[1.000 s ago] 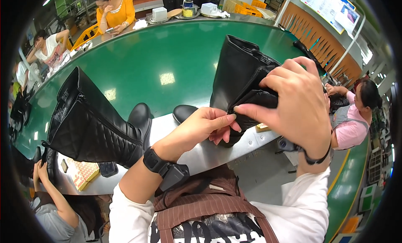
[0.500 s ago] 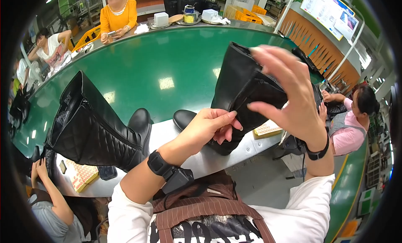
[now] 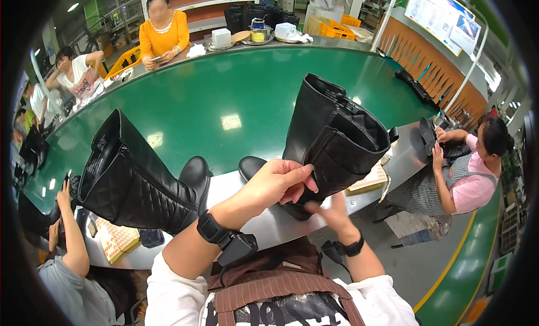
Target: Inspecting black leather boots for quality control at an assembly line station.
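Observation:
A tall black boot [image 3: 339,160] stands on the metal worktop in front of me, with its wide shaft open at the top and a folded flap on its side. My left hand [image 3: 282,183] is closed, thumb and forefinger pinching at the edge of a slit in the shaft; whether a zip pull is between them is hidden. My right hand [image 3: 333,215], smeared by motion, is low beside the boot's ankle, and its fingers do not show clearly. To the left stands a second black boot [image 3: 143,183] with a quilted shaft, untouched by my hands.
Patterned yellow boxes lie on the metal worktop [image 3: 224,192]: one box [image 3: 116,239] at left beside a dark phone [image 3: 151,238], another box [image 3: 370,179] behind the right boot. Beyond runs a green conveyor [image 3: 247,90]. Co-workers sit at left, far side and right.
My right hand has dropped from the top of the boot's shaft to near its ankle, uncovering the opening. My left hand keeps its pinch on the shaft.

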